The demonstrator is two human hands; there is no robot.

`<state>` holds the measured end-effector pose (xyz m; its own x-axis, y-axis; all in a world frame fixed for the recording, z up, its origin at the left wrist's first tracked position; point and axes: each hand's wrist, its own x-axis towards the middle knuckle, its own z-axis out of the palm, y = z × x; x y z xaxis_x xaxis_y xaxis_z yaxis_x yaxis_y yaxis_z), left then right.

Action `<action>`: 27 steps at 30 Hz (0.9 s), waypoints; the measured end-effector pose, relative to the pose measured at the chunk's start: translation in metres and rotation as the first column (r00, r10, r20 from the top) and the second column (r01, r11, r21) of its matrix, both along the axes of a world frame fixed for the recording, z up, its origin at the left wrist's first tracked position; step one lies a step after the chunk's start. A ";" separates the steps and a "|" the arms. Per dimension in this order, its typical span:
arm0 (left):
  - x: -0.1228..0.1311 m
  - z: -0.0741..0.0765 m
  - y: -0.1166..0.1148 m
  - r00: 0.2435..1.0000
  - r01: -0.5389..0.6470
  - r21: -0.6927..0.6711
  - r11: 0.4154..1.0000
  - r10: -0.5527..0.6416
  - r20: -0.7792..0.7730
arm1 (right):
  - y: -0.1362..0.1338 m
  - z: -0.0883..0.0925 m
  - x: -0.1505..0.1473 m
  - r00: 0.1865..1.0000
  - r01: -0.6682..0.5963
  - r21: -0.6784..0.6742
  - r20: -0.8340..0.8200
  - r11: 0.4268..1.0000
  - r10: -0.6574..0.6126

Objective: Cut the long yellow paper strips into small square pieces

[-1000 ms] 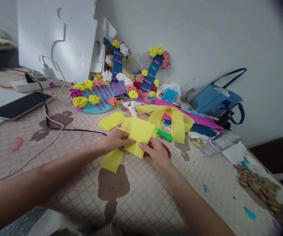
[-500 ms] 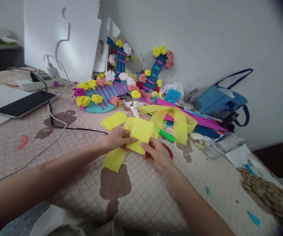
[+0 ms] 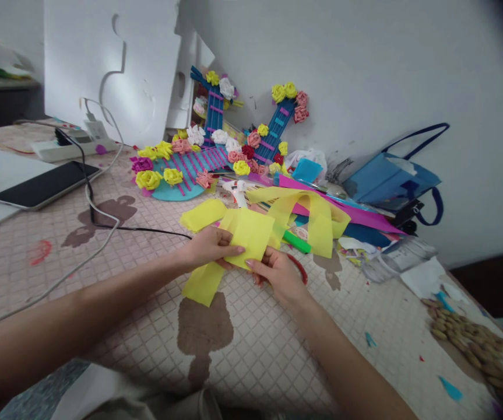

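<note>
Both my hands pinch a folded piece of yellow crepe paper (image 3: pixel 251 233) above the patterned tablecloth. My left hand (image 3: pixel 210 248) grips its left edge with thumb on top. My right hand (image 3: pixel 277 271) holds the lower right edge, fingers closed on it. A loose tail of the same yellow strip (image 3: pixel 201 283) hangs down onto the table below my left hand, and more yellow strip (image 3: pixel 316 219) loops off to the right. A red-handled tool (image 3: pixel 299 268) lies partly hidden under my right hand.
A blue craft frame with paper flowers (image 3: pixel 216 154) stands behind. A white glue gun (image 3: pixel 239 192), green marker (image 3: pixel 295 241), pink and blue sheets (image 3: pixel 356 213), blue bag (image 3: pixel 391 178), phone (image 3: pixel 44 184), power strip with cables (image 3: pixel 74 146) and nuts (image 3: pixel 465 338) lie around.
The view has shifted slightly. My right thumb has slid a little left along the yellow paper's lower edge, tightening the fold; both hands keep hold of it.
</note>
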<state>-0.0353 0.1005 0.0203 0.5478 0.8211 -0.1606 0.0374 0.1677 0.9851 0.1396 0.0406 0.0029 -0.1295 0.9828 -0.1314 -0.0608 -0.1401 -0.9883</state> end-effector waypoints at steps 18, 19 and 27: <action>-0.010 -0.008 0.003 0.898 0.416 -0.067 0.907 -0.421 -0.129 | 0.005 0.006 0.004 0.920 0.216 -0.008 -0.334 0.976 -0.206; -0.010 -0.008 0.003 0.895 0.420 -0.067 0.905 -0.426 -0.136 | 0.005 0.007 0.005 0.924 0.213 -0.011 -0.321 0.977 -0.206; -0.011 -0.004 0.002 0.874 0.448 -0.059 0.892 -0.451 -0.181 | 0.005 0.012 0.015 0.978 0.161 -0.041 -0.131 0.986 -0.165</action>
<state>-0.0460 0.1022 0.0167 0.8162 0.4906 -0.3053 0.2931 0.1038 0.9504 0.1551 0.0453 0.0148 0.0134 0.9880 -0.1538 -0.2160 -0.1474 -0.9652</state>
